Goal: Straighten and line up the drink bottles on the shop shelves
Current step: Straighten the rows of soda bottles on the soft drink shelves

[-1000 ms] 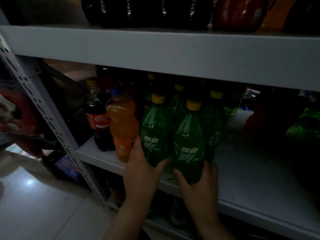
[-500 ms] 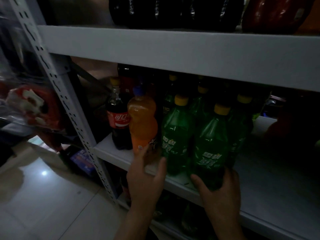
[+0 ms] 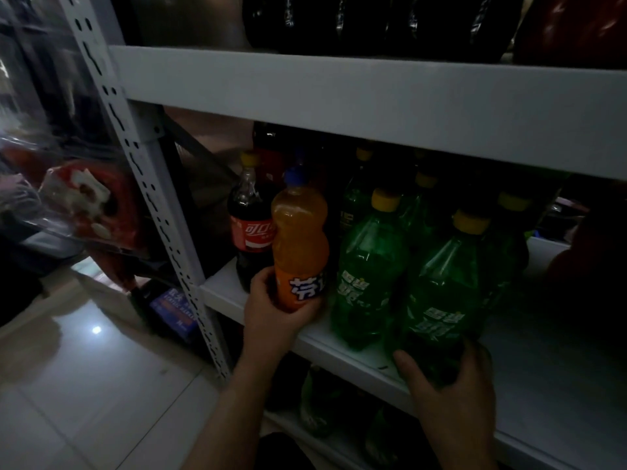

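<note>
Our left hand (image 3: 271,317) grips the orange plastic soda bottle (image 3: 300,245) at the near shelf edge (image 3: 356,354); our right hand (image 3: 448,388) clasps the nearest green plastic bottle (image 3: 444,290). The green rows look roughly aligned, though dimness hides the far ones; front bottles remain to square.

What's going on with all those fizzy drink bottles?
A person is tidying drink bottles on a dim shop shelf. Their left hand grips the orange bottle near its bottom, next to a cola bottle. Their right hand holds the base of the front green bottle at the shelf's edge. Beside and behind it stand other green bottles with yellow caps.
</note>
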{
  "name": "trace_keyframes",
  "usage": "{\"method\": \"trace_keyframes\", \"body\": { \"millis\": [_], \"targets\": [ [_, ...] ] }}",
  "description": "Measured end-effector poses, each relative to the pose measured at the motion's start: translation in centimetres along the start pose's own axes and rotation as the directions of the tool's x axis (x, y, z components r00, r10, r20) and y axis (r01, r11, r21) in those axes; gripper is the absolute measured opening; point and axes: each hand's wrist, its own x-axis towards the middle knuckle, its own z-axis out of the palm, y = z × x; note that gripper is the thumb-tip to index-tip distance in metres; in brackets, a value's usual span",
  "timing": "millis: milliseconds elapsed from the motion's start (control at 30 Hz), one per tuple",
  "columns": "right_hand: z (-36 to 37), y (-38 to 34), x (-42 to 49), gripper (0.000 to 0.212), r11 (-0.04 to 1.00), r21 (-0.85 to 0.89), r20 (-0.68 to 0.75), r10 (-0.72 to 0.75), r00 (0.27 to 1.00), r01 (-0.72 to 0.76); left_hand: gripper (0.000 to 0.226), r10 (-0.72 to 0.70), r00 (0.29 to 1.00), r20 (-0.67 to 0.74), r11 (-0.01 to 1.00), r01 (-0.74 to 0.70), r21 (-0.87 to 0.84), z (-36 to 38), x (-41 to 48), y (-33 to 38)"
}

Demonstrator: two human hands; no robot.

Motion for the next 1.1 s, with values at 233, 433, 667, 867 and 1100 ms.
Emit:
{"method": "trace_keyframes", "body": {
  "millis": [233,433,667,867,1100],
  "targets": [
    [0.1,-0.2,-0.1,0.081,1.000,-0.025,-0.013,-0.002,1.000,0.001,0.088,0.092,0.931,0.353,0.967,-0.168,0.191,-1.8,1.0,0.6],
    [0.2,-0.2,-0.1,0.079,0.998,-0.062,-0.019,-0.016,1.000,0.014,0.072,0.085,0.947,0.310,0.952,-0.169,0.256,-1.7,1.4,0.1],
    [0.1,-0.2,-0.1,0.082,0.998,-0.061,-0.011,-0.021,1.000,0.020,0.069,0.098,0.902,0.420,0.980,-0.162,0.119,-2.5,1.2,0.3],
    [-0.1,-0.3,-0.1,0.082,0.998,-0.047,0.010,-0.036,0.999,0.036,0.033,0.212,0.963,-0.166,0.964,-0.179,0.197,-4.6,2.2,0.4],
    [-0.1,-0.2,-0.1,0.082,0.998,-0.052,0.020,-0.022,1.000,0.023,0.112,0.020,0.984,-0.179,0.983,0.014,0.186,-3.4,7.2,0.6]
  ]
}}
